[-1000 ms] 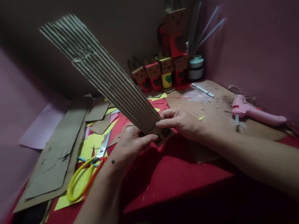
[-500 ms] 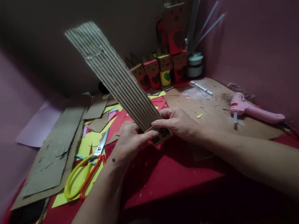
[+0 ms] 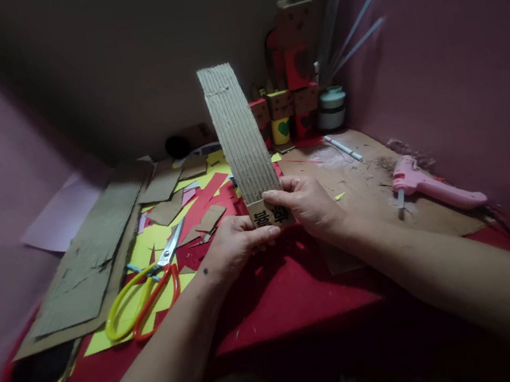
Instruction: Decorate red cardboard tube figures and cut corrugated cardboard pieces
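A long strip of corrugated cardboard (image 3: 243,140) stands up above the table, tilted a little to the left. Its lower end is folded over and shows dark printed characters. My left hand (image 3: 244,239) pinches that printed end from the left and below, thumb in front. From the right, my right hand (image 3: 304,202) grips the strip at the fold, its thumb across the front and the other fingers mostly hidden behind. Scissors (image 3: 153,284) with yellow and red handles lie on yellow paper beside my left forearm.
Cardboard sheets (image 3: 84,260) lie at the left. Red and yellow paper scraps (image 3: 202,203) spread across the middle. A pink glue gun (image 3: 436,185) rests at the right, near a white marker (image 3: 344,149). Small box figures (image 3: 281,114) and a lidded jar (image 3: 333,108) stand at the back.
The strip has swung from a strong left lean to nearly upright, with its top moved right and down. The printed folded end now shows more fully between my hands.
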{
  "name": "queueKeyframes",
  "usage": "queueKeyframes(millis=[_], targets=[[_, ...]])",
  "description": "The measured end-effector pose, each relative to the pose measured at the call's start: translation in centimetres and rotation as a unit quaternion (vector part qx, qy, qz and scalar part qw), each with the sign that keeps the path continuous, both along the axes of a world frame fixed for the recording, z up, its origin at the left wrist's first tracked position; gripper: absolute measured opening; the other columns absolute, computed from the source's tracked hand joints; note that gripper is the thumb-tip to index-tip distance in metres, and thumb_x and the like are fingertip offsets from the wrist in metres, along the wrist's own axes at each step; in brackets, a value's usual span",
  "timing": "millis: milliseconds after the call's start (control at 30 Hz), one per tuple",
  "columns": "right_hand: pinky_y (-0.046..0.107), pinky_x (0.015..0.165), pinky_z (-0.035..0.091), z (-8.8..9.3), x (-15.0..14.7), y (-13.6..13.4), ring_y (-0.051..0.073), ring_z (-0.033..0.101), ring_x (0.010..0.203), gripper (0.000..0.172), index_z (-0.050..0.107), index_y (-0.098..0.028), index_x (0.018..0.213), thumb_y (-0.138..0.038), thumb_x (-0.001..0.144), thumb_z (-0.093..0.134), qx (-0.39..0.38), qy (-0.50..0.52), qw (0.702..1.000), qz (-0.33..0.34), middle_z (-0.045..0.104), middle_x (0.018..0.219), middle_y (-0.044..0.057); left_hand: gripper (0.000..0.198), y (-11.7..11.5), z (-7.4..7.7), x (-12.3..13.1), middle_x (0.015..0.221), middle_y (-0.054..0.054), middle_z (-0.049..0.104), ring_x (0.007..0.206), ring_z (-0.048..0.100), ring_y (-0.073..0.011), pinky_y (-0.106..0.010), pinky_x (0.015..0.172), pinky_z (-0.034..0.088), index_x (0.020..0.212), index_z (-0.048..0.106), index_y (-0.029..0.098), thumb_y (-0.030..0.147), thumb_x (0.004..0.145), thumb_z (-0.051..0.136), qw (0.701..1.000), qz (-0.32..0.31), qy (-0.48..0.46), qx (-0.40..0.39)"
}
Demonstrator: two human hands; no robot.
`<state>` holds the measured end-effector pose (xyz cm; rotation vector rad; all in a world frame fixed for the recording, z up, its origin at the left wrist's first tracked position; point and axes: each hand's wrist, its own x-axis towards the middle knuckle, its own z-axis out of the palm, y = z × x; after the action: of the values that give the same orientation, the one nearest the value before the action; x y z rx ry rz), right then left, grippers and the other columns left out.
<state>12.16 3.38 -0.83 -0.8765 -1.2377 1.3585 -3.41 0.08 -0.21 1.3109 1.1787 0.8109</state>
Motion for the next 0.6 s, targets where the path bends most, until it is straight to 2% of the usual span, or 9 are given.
queueKeyframes(millis=[133, 300, 500, 600], targets=[[0.025, 0.054, 0.041, -0.3, -0.1, 0.2, 0.01, 0.053, 0.056, 0.022, 0.065, -0.013, 0.066, -0.033, 0.064, 0.073, -0.013, 0.02, 1.0, -0.011, 0.063, 0.063, -0.001, 0.022, 0.0, -0.5, 0.3, 0.049, 0.001, 0.055, 0.041, 0.043, -0.0067, -0.021, 0.041, 0.028, 0.058, 0.064, 0.014, 0.029, 0.068, 0.077, 1.0, 0.016, -0.024, -0.005], [0.026, 0.051, 0.044, -0.3, -0.5, -0.3, 0.012, 0.056, 0.055, 0.024, 0.063, -0.014, 0.068, -0.035, 0.065, 0.074, -0.035, 0.058, 0.998, -0.012, 0.063, 0.063, 0.0, 0.022, -0.1, -1.1, 1.5, 0.055, -0.002, 0.059, 0.04, 0.047, -0.0094, -0.023, 0.038, 0.031, 0.067, 0.068, 0.012, 0.033, 0.066, 0.076, 0.998, 0.009, -0.06, -0.029], [0.025, 0.047, 0.043, -0.4, -0.7, -0.8, 0.011, 0.055, 0.05, 0.023, 0.061, -0.015, 0.066, -0.035, 0.068, 0.073, -0.036, 0.052, 0.998, -0.004, 0.063, 0.06, 0.0, 0.013, -0.5, -1.0, 2.6, 0.046, -0.001, 0.055, 0.039, 0.046, -0.0087, -0.021, 0.038, 0.031, 0.056, 0.063, 0.014, 0.02, 0.06, 0.074, 0.995, 0.064, -0.072, -0.003], [0.025, 0.045, 0.041, -0.5, -0.6, -0.6, 0.012, 0.054, 0.047, 0.024, 0.059, -0.016, 0.066, -0.036, 0.069, 0.072, -0.044, 0.041, 0.998, 0.008, 0.063, 0.058, 0.001, 0.014, -0.5, -1.0, 2.5, 0.045, -0.002, 0.056, 0.037, 0.045, -0.0088, -0.021, 0.036, 0.029, 0.055, 0.065, 0.014, 0.022, 0.062, 0.073, 0.996, 0.057, -0.069, -0.001]])
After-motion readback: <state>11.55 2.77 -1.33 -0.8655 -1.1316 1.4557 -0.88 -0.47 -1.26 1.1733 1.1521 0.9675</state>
